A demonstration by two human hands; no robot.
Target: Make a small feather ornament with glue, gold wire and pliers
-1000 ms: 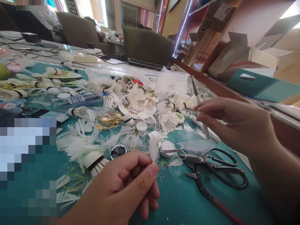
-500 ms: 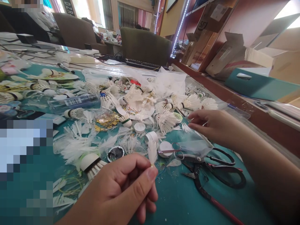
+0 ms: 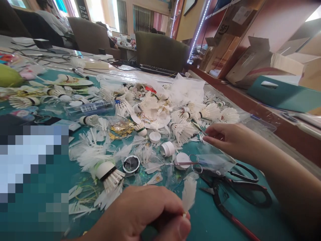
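Observation:
My left hand is closed at the bottom centre, pinching a white feather upright between thumb and forefinger. A small shiny bit shows at the feather's base. At the right, the fingertips of my right hand are closed on a slim pointed tool like tweezers, beside a heap of feather shuttlecocks. Below that hand, small scissors lie across a white round lid. A white jar lies tipped on its side, and a pot of dark paste stands to its left.
Black-handled shears and red-handled pliers lie at right on the green mat. Loose feathers, a shuttlecock and gold flakes lie at left. Cardboard boxes stand beyond the right edge. People sit in the background.
My left hand has moved down and right with the feather, now turned over more. My right hand has gone from open near the slim tool to closed on it. The view has shifted slightly.

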